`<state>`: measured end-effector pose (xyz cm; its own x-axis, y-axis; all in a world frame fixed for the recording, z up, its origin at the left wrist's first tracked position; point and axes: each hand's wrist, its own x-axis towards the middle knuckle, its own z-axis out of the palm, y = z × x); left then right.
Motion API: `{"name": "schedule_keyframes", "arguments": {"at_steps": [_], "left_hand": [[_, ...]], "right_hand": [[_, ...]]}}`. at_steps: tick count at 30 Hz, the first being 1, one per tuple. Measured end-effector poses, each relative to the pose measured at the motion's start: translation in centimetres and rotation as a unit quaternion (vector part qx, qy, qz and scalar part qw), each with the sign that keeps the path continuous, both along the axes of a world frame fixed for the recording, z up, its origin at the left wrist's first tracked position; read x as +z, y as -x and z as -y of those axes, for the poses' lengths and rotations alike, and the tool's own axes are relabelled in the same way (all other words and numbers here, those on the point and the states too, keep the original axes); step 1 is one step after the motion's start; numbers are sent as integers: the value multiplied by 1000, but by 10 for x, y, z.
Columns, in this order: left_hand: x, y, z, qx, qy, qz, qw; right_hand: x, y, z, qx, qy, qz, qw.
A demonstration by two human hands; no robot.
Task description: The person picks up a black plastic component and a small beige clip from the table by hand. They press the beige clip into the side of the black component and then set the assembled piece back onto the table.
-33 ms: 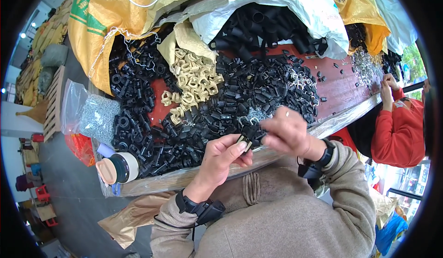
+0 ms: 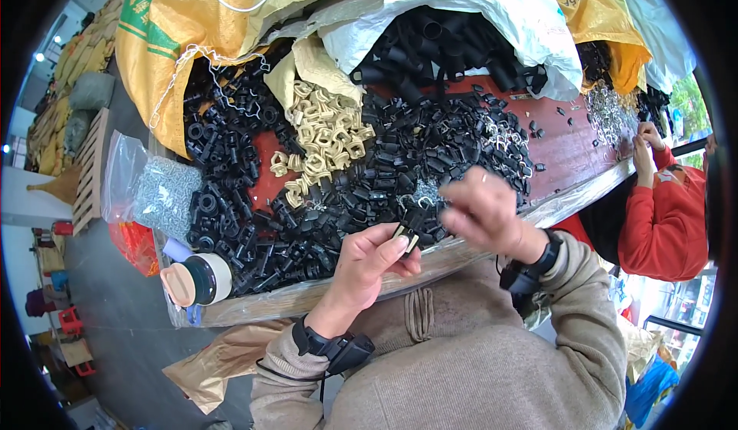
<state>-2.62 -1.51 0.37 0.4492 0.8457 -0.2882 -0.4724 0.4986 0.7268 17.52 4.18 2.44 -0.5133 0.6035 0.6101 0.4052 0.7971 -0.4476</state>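
Note:
My left hand point(image 2: 369, 265) is closed on a small black plastic part with pale beige strips point(image 2: 411, 238), pinched between thumb and fingers just above the table's near edge. Right of it, apart from the part, hovers my right hand point(image 2: 484, 211), its fingers curled in and blurred. Whatever the right fingers hold, if anything, is too small or hidden to make out. Beyond both hands spreads a heap of small black plastic parts point(image 2: 430, 149), with a little patch of shiny metal pieces point(image 2: 423, 192) near the right fingertips.
Beige plastic clips point(image 2: 327, 142) spill from a sack behind the heap. Black tubes point(image 2: 430, 46) fill a white sack point(image 2: 477, 0). At left stand a bag of screws point(image 2: 163, 195) and a lidded cup point(image 2: 196, 280). A person in red point(image 2: 665, 219) sits at right.
My right hand has shifted slightly to the right and up, away from the part. The left hand keeps its hold with barely any movement.

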Motion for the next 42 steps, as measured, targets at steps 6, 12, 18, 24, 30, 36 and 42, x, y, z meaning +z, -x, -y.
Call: {"name": "schedule_keyframes", "arguments": {"at_steps": [6, 12, 18, 24, 30, 36, 42], "left_hand": [[-6, 7, -5, 29, -22, 20, 999], [-4, 5, 0, 35, 25, -6, 999], [-4, -1, 0, 45, 41, -14, 998], [-9, 14, 1, 99, 27, -27, 994], [10, 15, -12, 147, 29, 14, 989], [20, 12, -10, 72, 8, 0, 997], [16, 8, -6, 56, 6, -17, 998]], "right_hand": [[-14, -10, -103, -173, 175, 16, 969], [-35, -1, -179, -333, 151, 221, 904], [-57, 12, -185, -346, 202, 204, 893], [-42, -20, -156, -181, 215, 33, 959], [11, -18, -64, 130, 214, -38, 967], [22, -1, -17, 182, 213, -52, 959], [19, -4, -8, 167, 162, -48, 971]]}}
